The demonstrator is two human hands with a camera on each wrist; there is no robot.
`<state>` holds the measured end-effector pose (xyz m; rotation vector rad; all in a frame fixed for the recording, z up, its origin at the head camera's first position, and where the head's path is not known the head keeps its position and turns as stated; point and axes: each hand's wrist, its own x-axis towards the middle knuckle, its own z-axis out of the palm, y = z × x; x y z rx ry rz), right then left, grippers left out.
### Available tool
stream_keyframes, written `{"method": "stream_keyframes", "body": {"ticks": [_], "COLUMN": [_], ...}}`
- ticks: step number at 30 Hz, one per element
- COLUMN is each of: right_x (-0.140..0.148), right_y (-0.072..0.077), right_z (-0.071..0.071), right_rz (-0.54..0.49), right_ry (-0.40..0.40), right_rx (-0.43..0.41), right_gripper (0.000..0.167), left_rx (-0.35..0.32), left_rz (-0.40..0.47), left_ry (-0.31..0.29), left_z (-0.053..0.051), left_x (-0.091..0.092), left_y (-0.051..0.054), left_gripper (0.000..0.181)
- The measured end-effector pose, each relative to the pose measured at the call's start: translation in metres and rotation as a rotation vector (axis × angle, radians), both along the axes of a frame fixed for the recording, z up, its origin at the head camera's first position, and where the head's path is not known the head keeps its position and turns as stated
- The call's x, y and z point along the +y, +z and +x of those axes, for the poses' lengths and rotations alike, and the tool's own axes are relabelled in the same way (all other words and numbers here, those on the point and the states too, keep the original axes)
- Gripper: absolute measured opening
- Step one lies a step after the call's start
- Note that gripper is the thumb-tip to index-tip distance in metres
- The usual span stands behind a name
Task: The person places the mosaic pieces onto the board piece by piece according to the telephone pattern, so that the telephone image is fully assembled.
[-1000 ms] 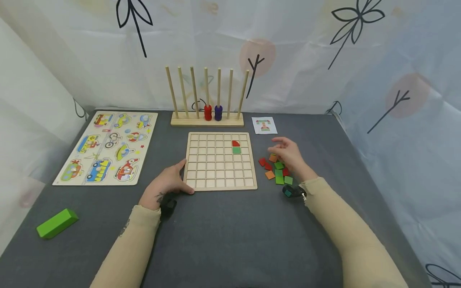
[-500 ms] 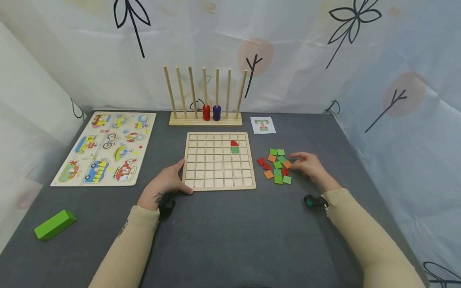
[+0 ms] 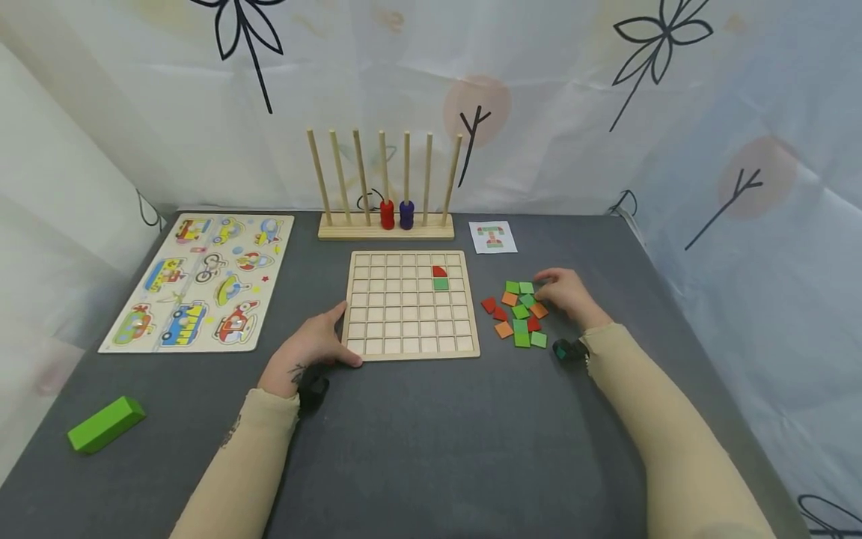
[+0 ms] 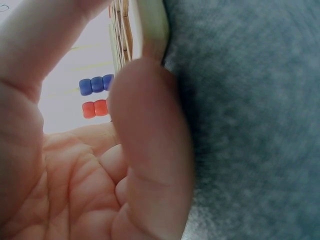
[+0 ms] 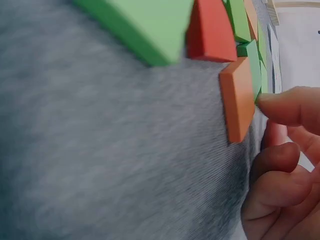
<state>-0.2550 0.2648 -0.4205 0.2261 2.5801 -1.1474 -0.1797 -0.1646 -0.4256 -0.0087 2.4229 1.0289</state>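
My left hand [image 3: 311,346] rests against the left side of a wooden grid board [image 3: 397,326], its thumb at the near left corner and its index finger further up the edge. In the left wrist view the thumb [image 4: 150,140] touches the board's rim. A red quarter-round tile [image 3: 439,271] and a green square tile [image 3: 441,284] lie in the grid. My right hand [image 3: 569,296] is at the right side of a heap of loose tiles. In the right wrist view, one fingertip meets a green tile [image 5: 254,67] behind an orange tile [image 5: 237,100]; some fingers are curled loosely.
A picture card [image 3: 493,236] lies beyond the tiles. A peg stand [image 3: 387,233] with red and blue beads stands behind the board. At left are a vehicle puzzle board [image 3: 198,281] and a green block [image 3: 105,424].
My right hand has moved from above the tiles to their right side, then slightly back left and away from me, toward the green tile. The left hand stays at the board.
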Motion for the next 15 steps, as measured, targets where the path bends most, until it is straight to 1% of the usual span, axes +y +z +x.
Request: {"method": "stream_keyframes", "body": {"ticks": [5, 10, 12, 15], "right_x": [-0.0033, -0.0055, -0.0060, -0.0067], "right_y": [-0.0016, -0.0009, -0.0006, -0.0003], "right_z": [-0.0056, -0.0058, -0.0064, -0.0088], "right_rz": [0.017, 0.040, 0.047, 0.059], "right_ry": [0.024, 0.029, 0.021, 0.011], "right_rx": [-0.024, -0.029, -0.017, 0.023], "right_gripper": [0.047, 0.044, 0.040, 0.034], "left_rx": [0.000, 0.007, 0.011, 0.017], "left_rz": [0.013, 0.011, 0.004, 0.000], "left_ry": [0.002, 0.003, 0.006, 0.009], "left_z": [0.0004, 0.0002, 0.0000, -0.0005], "left_x": [-0.0003, -0.0006, -0.0007, -0.0010], "left_y": [-0.0004, -0.0014, -0.0019, -0.0025], "left_gripper": [0.120, 0.121, 0.121, 0.121]}}
